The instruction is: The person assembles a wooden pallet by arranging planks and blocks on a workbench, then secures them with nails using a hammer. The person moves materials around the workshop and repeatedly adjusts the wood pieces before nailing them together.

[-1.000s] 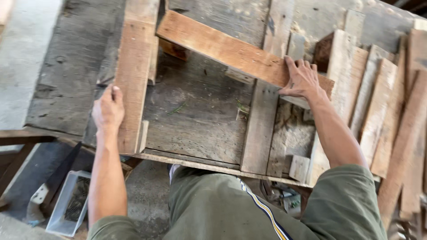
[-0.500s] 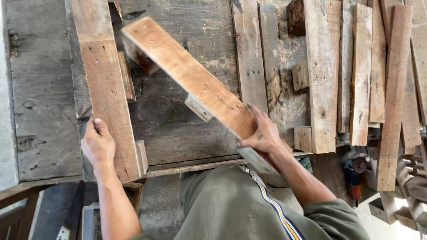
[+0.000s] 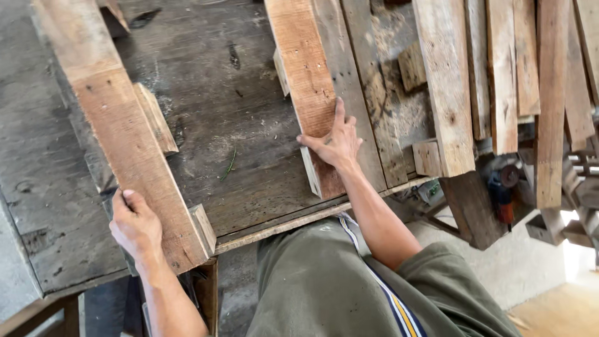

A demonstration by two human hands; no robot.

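Two boards laid near parallel on the workbench (image 3: 237, 112), left hand (image 3: 134, 228) curled on the left board (image 3: 125, 143), right hand (image 3: 337, 143) spread flat on the right board (image 3: 306, 81), nothing fastened yet.

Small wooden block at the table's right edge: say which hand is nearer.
Right. The right hand rests on the middle plank, close to the small wooden block; the left hand grips the far left plank.

two planks (image 3: 125, 137) on workbench (image 3: 231, 118), stacked boards (image 3: 499, 81) at right

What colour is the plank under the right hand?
The plank under the right hand is reddish-brown, with paler worn patches. The head view shows it.
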